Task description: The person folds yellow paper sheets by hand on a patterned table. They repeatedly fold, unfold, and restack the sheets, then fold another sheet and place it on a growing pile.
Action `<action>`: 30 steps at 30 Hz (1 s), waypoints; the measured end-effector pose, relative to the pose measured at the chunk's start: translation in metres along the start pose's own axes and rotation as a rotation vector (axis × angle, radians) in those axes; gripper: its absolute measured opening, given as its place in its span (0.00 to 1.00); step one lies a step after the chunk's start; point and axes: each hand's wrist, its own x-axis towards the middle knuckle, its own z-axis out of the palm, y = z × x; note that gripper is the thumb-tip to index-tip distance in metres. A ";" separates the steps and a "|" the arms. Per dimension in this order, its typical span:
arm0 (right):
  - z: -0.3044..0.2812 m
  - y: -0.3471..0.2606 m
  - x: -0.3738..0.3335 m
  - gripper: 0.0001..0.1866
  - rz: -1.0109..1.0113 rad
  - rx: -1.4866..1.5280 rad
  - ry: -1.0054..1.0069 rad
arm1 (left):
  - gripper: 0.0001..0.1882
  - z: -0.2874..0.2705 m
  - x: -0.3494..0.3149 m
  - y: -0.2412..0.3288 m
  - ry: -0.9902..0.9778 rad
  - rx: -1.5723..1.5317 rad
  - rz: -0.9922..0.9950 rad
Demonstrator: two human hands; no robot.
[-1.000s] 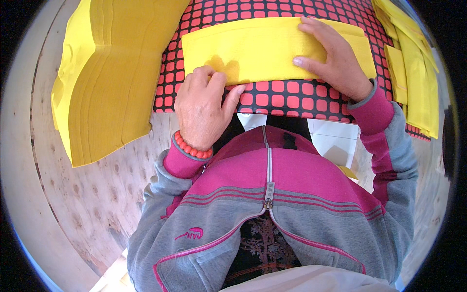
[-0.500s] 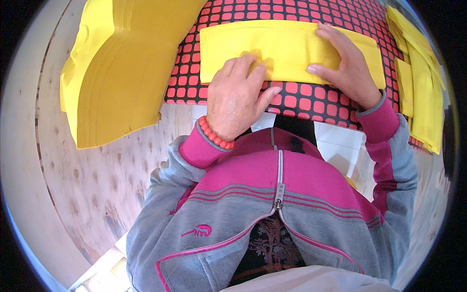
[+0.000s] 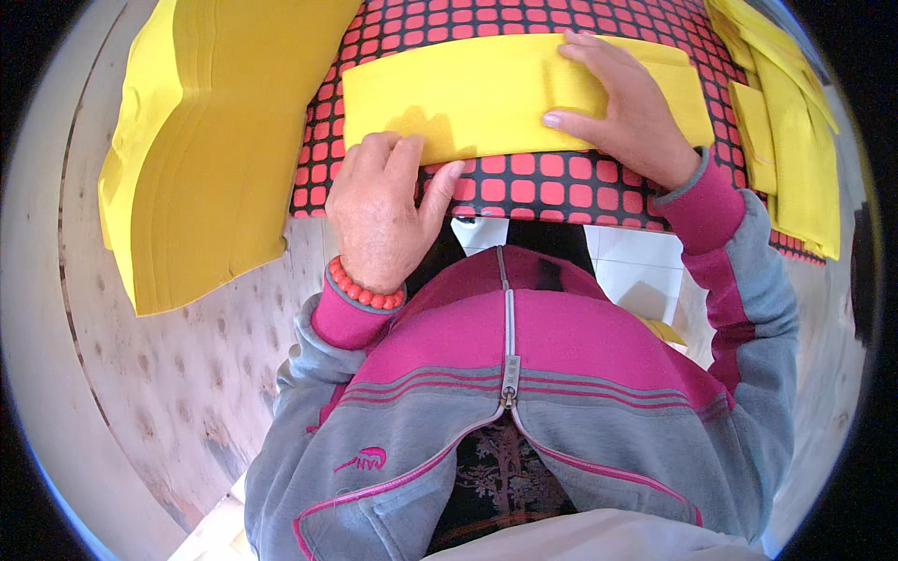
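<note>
**Folded yellow strip being covered by 2 hands**

The right hand (image 3: pixel 636 107) is being held spread and unclenched over the right part of the folded yellow strip (image 3: pixel 496 93), its thumb set apart. The left hand (image 3: pixel 374 201) is being held half curled at the strip's near edge, toward the left end; whether cloth is being pinched there cannot be told. The strip is lying flat on the table (image 3: pixel 561 182), near its front edge.

If the 2 hands were being drawn unevenly, the layers could be skewed; beside the right fingers, what seems a faint ridge could be pressed into a crease.

Leftward, room is being limited by a thick yellow stack (image 3: pixel 224 168), which is overhanging the front edge and could be toppled if bumped. Rightward, space is being narrowed by a pile of yellow pieces (image 3: pixel 795 140).
</note>
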 end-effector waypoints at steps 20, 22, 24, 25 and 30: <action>-0.012 0.003 -0.011 0.37 -0.016 0.128 0.040 | 0.26 0.094 0.070 0.017 -0.237 -0.201 0.234; -0.025 -0.005 -0.023 0.33 -0.041 0.103 -0.002 | 0.26 0.095 0.069 0.018 -0.192 -0.181 0.247; -0.035 -0.016 -0.035 0.29 -0.022 0.034 -0.056 | 0.29 0.094 0.070 0.018 -0.163 -0.163 0.258; -0.041 -0.021 -0.040 0.27 -0.020 0.007 -0.078 | 0.29 0.093 0.070 0.018 -0.165 -0.164 0.258; -0.062 -0.031 -0.054 0.21 0.063 -0.124 -0.035 | 0.32 0.091 0.072 0.019 -0.205 -0.193 0.231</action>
